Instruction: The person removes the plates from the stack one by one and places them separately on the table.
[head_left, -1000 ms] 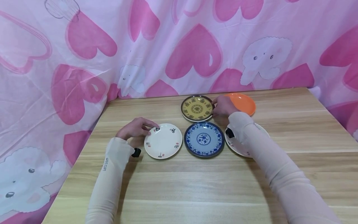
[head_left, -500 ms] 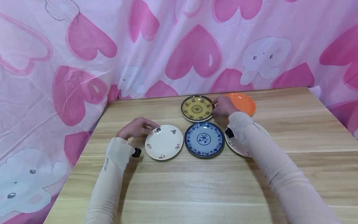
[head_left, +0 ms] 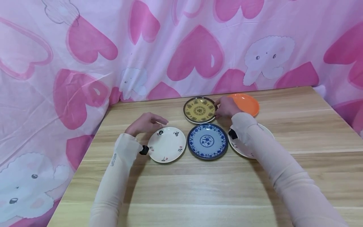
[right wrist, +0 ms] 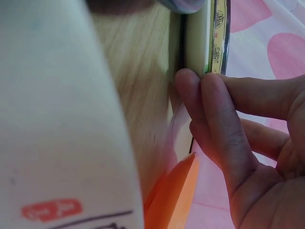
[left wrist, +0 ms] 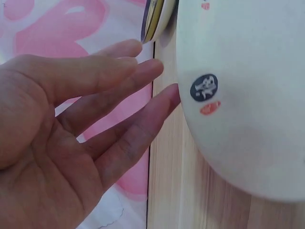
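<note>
In the head view my left hand [head_left: 146, 124] hovers over the far left rim of a white plate [head_left: 167, 145] with small black and red marks. Its fingers are spread and loosely bent, holding nothing; in the left wrist view the fingertips [left wrist: 172, 95] come up close to the plate's edge. My right hand [head_left: 227, 107] pinches the right edge of a yellow plate [head_left: 199, 110] with a dark rim and pale side. The right wrist view has its fingertips [right wrist: 217, 88] bunched against that edge; where the thumb tip sits is partly hidden.
A blue-patterned plate [head_left: 207, 141] lies beside the white one. Another white plate [head_left: 241, 146] sits partly under my right forearm. Beyond my right hand is an orange plate [head_left: 248, 104]. A pink heart-print curtain [head_left: 198, 53] hangs behind the wooden table [head_left: 198, 192].
My left hand has come off the white plate's rim, shifting slightly right and away from me. That plate has slid a little to the right. My right hand stays in place.
</note>
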{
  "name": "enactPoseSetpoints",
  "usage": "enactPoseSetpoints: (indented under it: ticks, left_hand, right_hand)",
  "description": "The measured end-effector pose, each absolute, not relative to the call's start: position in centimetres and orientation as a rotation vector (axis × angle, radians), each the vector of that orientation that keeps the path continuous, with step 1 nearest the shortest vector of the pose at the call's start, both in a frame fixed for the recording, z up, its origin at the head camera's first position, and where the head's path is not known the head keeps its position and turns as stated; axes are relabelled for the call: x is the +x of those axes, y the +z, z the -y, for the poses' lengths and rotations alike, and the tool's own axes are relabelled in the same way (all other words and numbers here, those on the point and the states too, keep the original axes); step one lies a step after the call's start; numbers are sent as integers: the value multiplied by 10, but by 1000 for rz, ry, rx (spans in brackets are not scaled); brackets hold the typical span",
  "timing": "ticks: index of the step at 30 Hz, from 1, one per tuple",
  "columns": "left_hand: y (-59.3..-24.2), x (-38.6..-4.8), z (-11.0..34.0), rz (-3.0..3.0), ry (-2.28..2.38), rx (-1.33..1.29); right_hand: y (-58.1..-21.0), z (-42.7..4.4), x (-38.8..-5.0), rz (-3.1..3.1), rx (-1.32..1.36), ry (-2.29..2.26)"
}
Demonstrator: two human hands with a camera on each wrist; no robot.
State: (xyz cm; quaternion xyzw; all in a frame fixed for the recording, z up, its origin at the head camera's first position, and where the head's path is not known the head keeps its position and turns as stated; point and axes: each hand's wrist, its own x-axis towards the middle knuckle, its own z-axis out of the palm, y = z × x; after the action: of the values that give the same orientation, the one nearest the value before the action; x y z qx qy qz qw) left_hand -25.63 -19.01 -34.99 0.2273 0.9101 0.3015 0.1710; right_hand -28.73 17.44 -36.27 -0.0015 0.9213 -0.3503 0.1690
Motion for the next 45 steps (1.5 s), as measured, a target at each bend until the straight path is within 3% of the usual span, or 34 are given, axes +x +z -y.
enactPoseSetpoints:
  ticks: [45]
  left_hand:
    - [-354, -278, 131, -2430, 1521, 134]
  right_hand:
    - [-365, -176, -289, -2611, 5, -1016]
